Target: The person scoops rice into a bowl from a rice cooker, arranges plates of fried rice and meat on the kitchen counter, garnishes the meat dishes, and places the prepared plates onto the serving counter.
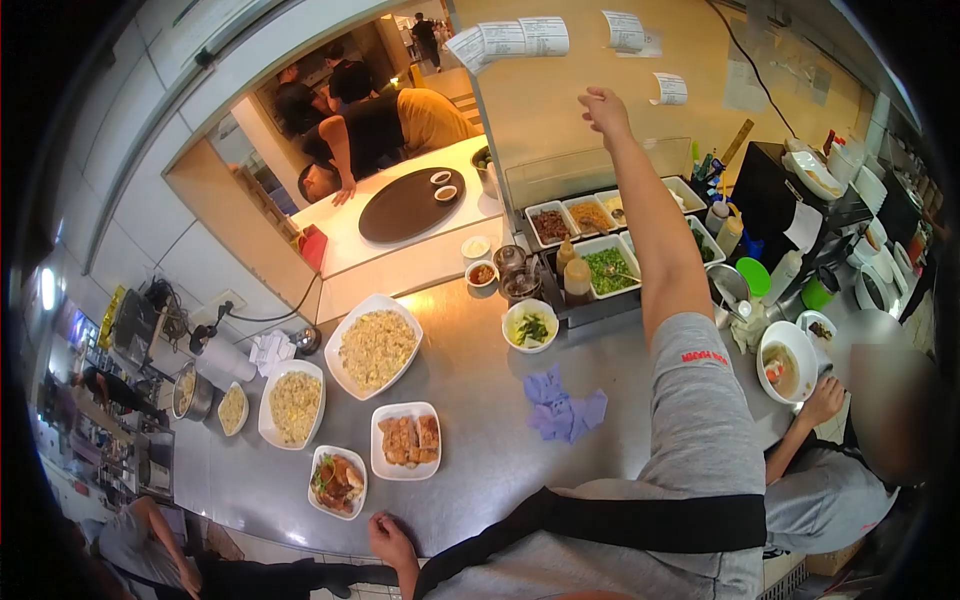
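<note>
My right hand [605, 114] is raised at the end of an outstretched arm, in front of the tan wall with paper order slips [524, 38]. Its fingers point left, partly extended and apart, and nothing shows in them. A single slip [671, 89] hangs to its right. Low at the counter's front edge, my left hand [392, 545] is curled closed with nothing visible in it. Nearest to that hand are a white dish of browned meat with green garnish [338, 482] and a square white dish of sliced fried cutlet [407, 441].
Fried rice fills white bowls [374, 347] on the steel counter [480, 400]. A purple cloth [565, 405] lies near a bowl of greens [530, 327]. Topping trays [609, 266] stand behind. A co-worker's hand [822, 400] touches a soup bowl [786, 362]. A round tray [408, 205] sits in the pass-through window.
</note>
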### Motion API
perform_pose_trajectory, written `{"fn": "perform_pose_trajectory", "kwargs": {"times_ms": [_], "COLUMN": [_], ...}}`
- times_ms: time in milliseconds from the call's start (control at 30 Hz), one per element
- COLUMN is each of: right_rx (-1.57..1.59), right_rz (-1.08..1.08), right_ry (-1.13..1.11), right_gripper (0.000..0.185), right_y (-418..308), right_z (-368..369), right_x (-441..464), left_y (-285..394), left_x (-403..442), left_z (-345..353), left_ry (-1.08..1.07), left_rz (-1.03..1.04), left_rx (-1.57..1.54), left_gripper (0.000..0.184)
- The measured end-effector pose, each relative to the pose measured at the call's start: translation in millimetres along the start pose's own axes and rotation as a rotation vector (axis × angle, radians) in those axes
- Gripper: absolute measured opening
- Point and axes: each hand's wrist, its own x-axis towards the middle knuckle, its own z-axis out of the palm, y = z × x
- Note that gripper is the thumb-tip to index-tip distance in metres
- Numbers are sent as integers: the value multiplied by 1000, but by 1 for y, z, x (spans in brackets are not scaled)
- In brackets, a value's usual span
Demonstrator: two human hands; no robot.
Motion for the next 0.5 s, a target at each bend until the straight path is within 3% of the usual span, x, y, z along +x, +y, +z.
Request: {"fn": "perform_pose_trajectory", "kwargs": {"times_ms": [300, 500], "right_rx": [207, 224], "right_rz": [92, 51], "right_ry": [3, -164], "right_gripper": [71, 46], "right_y": [-27, -22], "right_z": [30, 28], "right_x": [59, 76], "left_y": [-9, -3], "left_x": [0, 1], "left_z": [8, 6], "left_ry": [56, 26], "left_rz": [32, 5], "left_rx": [78, 58], "left_gripper": [12, 11]}}
